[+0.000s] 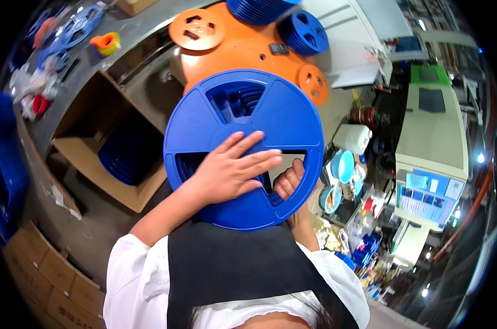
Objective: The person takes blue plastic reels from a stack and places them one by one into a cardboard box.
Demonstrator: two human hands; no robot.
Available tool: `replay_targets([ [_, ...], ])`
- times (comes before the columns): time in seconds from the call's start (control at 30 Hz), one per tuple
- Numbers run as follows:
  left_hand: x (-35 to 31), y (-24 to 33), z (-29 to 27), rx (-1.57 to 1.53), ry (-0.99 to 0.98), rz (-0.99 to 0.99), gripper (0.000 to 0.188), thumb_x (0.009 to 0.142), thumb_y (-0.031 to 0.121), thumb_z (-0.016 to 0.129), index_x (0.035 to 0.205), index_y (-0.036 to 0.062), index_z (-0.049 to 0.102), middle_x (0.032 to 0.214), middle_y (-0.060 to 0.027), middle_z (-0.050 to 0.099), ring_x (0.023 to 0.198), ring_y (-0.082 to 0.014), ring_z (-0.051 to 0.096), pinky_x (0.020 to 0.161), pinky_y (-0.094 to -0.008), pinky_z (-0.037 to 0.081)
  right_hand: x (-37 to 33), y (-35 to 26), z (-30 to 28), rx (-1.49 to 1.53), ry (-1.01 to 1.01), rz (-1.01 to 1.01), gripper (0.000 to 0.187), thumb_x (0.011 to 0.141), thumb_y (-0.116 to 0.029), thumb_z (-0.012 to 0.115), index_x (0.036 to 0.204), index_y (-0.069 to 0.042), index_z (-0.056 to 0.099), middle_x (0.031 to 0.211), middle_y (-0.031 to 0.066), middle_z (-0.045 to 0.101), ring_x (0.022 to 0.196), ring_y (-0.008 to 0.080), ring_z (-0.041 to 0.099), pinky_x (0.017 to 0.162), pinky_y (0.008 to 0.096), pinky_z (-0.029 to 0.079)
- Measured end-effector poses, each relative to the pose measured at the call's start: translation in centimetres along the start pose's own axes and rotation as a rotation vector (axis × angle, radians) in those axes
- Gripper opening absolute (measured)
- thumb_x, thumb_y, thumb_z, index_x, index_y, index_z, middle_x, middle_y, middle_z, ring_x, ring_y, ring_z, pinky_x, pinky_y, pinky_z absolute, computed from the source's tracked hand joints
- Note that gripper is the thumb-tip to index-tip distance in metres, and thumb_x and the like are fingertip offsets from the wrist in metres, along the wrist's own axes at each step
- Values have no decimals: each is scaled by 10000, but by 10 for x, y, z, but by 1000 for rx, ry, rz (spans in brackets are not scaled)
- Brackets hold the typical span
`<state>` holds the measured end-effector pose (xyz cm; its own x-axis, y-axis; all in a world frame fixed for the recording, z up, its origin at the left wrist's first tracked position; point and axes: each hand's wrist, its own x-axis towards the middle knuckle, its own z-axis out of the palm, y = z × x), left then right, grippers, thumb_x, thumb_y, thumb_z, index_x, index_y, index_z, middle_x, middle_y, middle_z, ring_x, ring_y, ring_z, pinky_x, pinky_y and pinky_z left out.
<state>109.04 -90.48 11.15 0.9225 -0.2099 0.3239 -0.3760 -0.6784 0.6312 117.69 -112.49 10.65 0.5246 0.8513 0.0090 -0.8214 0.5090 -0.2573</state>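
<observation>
A large round blue plastic reel point(284, 118) with wedge-shaped windows is held up in front of my chest. More blue layers show through its upper window, so it seems to top a stack. My left hand point(232, 167) lies flat on its face near the middle, fingers spread. Through the lower right window my right hand point(288, 180) shows, its fingers curled against the inner side of the reel; part of that hand is hidden behind the rim.
Beyond the reel is an orange table point(243, 55) bearing orange discs point(196, 28) and stacked blue reels point(303, 33). An open cardboard box point(136, 189) with blue reels inside stands at left. A pale machine point(435, 126) and cluttered containers are at right.
</observation>
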Motion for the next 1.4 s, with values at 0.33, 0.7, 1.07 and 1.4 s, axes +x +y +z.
replay_targets([
  [0.33,-47,-122,30,-87,171,-740,539,1008,390,334,1450,83,327,1515,-150,278,1417,-300,223,1137,-413,196,-40,-30,-45,-2,-262,-217,334,812,-322,704,858,-87,471,557,11,440,443,142,409,442,303,357],
  [0.7,-27,-66,26,-1021,486,-754,733,844,270,621,1451,38,283,1427,-152,380,1321,-255,365,1112,-365,247,-21,-38,-44,4,-541,-175,295,860,-251,691,873,-51,474,621,76,577,503,180,568,471,301,460],
  [1.07,-30,-33,15,-1093,650,-826,813,703,113,715,1402,51,304,1289,-111,476,1185,-221,480,1021,-353,388,-46,-36,-35,13,-219,-191,436,805,-334,705,1009,-15,488,690,104,536,625,225,552,550,376,447],
  [1.4,-85,-115,53,-1002,1029,-1023,570,704,-83,551,1236,17,373,1095,-96,505,974,-191,553,899,-322,483,-71,-65,-35,-294,880,-391,171,825,-130,589,975,-51,577,711,29,487,654,172,484,688,364,460],
])
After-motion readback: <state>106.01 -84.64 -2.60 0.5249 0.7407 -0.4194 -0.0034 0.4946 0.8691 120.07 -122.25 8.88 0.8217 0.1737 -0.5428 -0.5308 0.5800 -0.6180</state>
